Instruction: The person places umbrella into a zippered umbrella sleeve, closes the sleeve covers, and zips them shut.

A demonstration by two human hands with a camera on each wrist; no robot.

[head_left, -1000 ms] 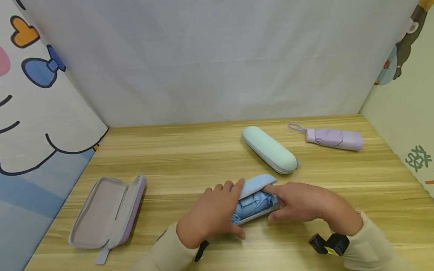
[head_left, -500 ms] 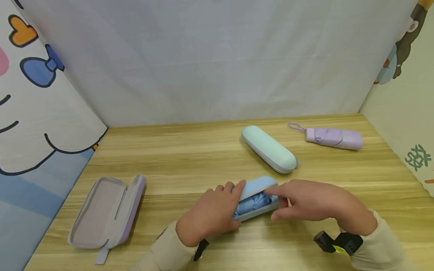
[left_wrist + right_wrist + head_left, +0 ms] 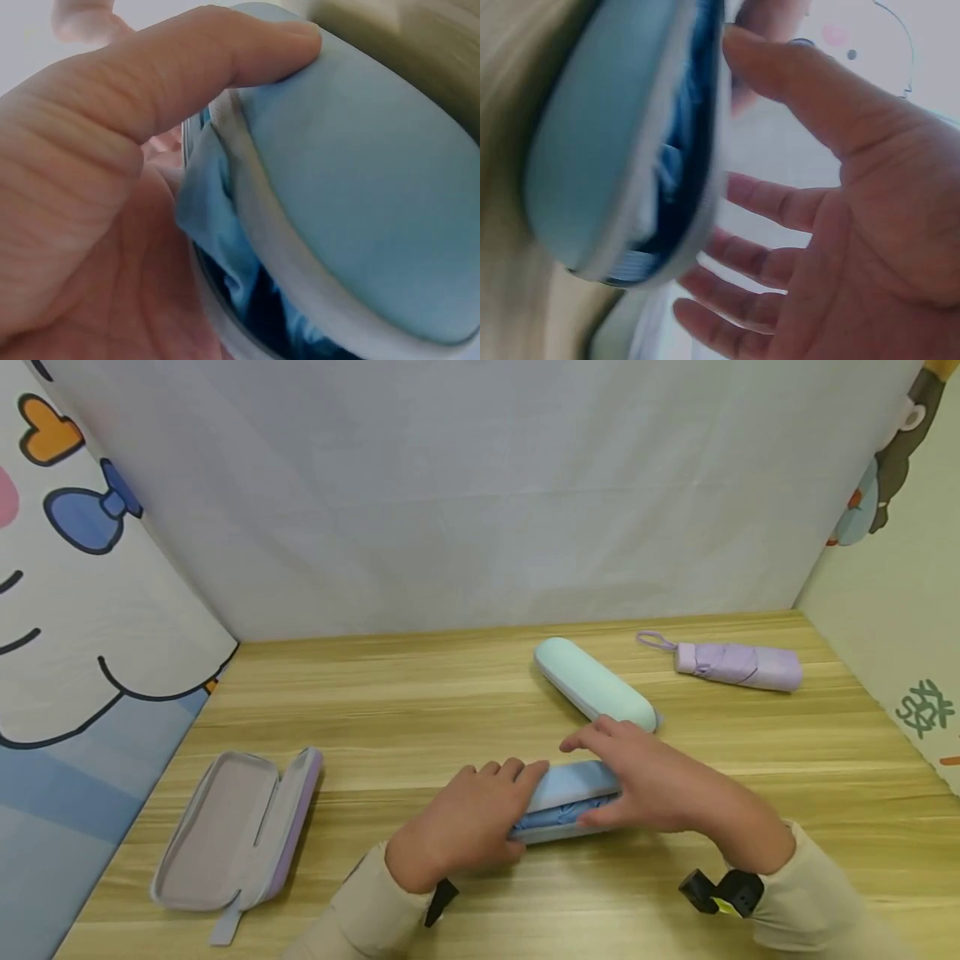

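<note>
A light blue hard case (image 3: 573,781) lies on the table in front of me, its lid partly raised. Through the gap along its near side shows a folded blue umbrella (image 3: 562,814). My left hand (image 3: 467,822) grips the left end of the case, fingers over the lid and thumb at the near side. In the left wrist view, blue cloth (image 3: 212,202) bulges between lid and base. Around the right end is my right hand (image 3: 663,777), fingers spread. The right wrist view shows its thumb (image 3: 795,71) at the case's rim and its other fingers loosely bent.
A mint green case (image 3: 592,681) lies just behind the blue one, close to my right fingers. Farther right is a folded lilac umbrella (image 3: 738,667) with a wrist loop. At left, a lilac case (image 3: 225,835) lies spread apart, its grey lining showing.
The blue case's lid has come lower, narrowing the gap over the umbrella. My right hand has moved from the lid's edge to around the right end, fingers now farther back.
</note>
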